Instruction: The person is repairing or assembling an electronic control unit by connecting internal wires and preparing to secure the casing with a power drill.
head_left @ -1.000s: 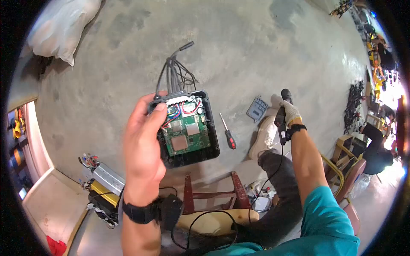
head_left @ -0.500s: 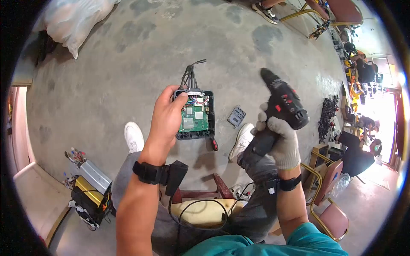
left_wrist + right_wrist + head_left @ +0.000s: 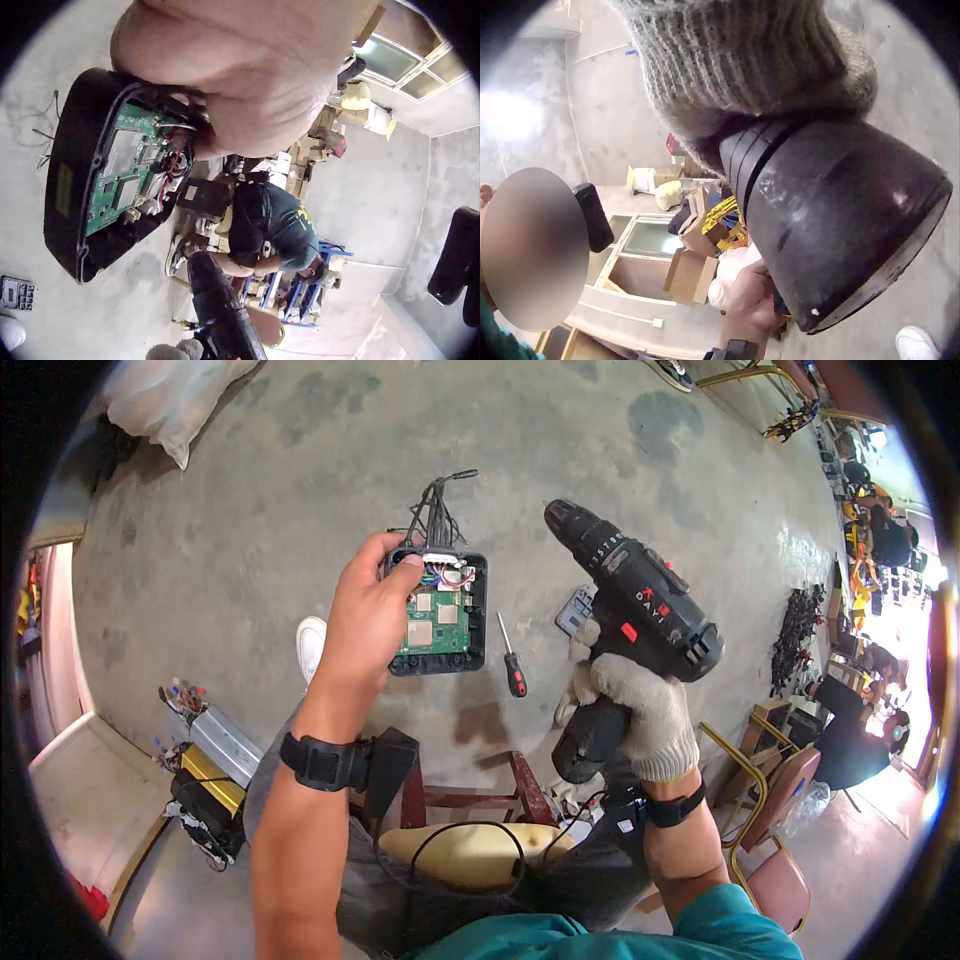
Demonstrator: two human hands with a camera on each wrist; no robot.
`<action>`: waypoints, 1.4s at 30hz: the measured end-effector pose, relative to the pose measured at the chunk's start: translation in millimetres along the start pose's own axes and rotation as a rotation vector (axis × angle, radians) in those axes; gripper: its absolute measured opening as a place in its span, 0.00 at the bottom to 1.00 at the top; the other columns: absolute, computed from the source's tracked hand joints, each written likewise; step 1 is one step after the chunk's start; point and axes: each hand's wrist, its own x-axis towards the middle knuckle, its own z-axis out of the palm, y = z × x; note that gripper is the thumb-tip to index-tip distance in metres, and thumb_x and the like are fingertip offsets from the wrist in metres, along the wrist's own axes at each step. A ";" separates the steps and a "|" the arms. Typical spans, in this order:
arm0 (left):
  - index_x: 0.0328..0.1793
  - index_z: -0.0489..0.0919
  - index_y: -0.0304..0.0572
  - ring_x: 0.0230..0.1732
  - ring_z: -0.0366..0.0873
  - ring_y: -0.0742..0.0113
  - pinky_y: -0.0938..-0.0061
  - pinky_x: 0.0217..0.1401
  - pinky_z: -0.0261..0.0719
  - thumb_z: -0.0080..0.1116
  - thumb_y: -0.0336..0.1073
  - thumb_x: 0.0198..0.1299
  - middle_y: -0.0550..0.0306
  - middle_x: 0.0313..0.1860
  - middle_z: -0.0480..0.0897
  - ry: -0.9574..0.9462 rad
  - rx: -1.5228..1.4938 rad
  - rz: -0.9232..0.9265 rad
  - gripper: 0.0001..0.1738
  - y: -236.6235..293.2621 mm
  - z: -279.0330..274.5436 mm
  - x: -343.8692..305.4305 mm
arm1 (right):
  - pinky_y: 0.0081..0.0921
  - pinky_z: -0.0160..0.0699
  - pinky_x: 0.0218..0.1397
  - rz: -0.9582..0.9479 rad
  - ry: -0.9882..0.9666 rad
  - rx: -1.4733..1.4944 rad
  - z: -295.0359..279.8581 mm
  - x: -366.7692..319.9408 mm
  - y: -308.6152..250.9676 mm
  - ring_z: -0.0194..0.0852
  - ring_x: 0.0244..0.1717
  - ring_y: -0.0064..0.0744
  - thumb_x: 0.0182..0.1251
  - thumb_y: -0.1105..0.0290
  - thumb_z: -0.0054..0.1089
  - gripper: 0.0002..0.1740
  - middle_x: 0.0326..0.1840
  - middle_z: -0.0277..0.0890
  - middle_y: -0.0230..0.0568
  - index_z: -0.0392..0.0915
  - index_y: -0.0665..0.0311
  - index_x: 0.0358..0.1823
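My bare left hand [image 3: 365, 610] grips an open black electronics box [image 3: 478, 620] by its left edge, thumb over the top-left corner. Inside lies a green circuit board [image 3: 440, 625] with coloured wires; dark cables [image 3: 436, 515] leave the top. A black cordless drill [image 3: 645, 595] is in my gloved right hand [image 3: 645, 710], fingers wrapped round its handle. The drill's nose points up and left, to the right of the box. In the right wrist view the drill's black base [image 3: 847, 210] fills much of the picture below the glove [image 3: 742, 67].
On the floor between my hands lies a red-and-black screwdriver [image 3: 514, 672]. A grey cover plate [image 3: 573, 610] is partly hidden behind the drill. A dark red stool [image 3: 530, 790] stands near my legs; metal and yellow equipment [image 3: 212, 775] sits at left. A chair [image 3: 780, 800] and people are at right.
My right hand has brought the drill up from low beside the leg, then farther left toward the box. The box in my left hand sits farther from the head camera than a second ago.
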 end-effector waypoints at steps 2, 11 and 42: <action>0.62 0.82 0.35 0.45 0.81 0.73 0.73 0.51 0.80 0.57 0.33 0.77 0.59 0.46 0.86 -0.005 0.006 -0.032 0.14 -3.4 -1.7 0.3 | 0.41 0.90 0.40 0.015 -0.049 -0.046 -2.0 -0.9 4.3 0.80 0.33 0.33 0.54 0.75 0.67 0.26 0.45 0.80 0.41 0.78 0.71 0.57; 0.62 0.81 0.36 0.42 0.85 0.73 0.74 0.47 0.84 0.56 0.32 0.78 0.59 0.45 0.87 -0.035 -0.020 -0.125 0.13 -12.4 -9.6 4.9 | 0.35 0.86 0.41 0.126 -0.091 -0.093 -0.7 -13.2 9.1 0.81 0.31 0.32 0.50 0.71 0.70 0.31 0.46 0.85 0.45 0.80 0.70 0.60; 0.62 0.81 0.34 0.49 0.80 0.77 0.78 0.55 0.78 0.57 0.34 0.80 0.62 0.49 0.85 -0.111 0.255 0.160 0.13 -6.5 -22.1 -2.1 | 0.34 0.88 0.55 0.175 -0.194 -0.383 -13.7 -19.9 26.4 0.84 0.49 0.30 0.59 0.74 0.79 0.29 0.51 0.86 0.34 0.83 0.60 0.63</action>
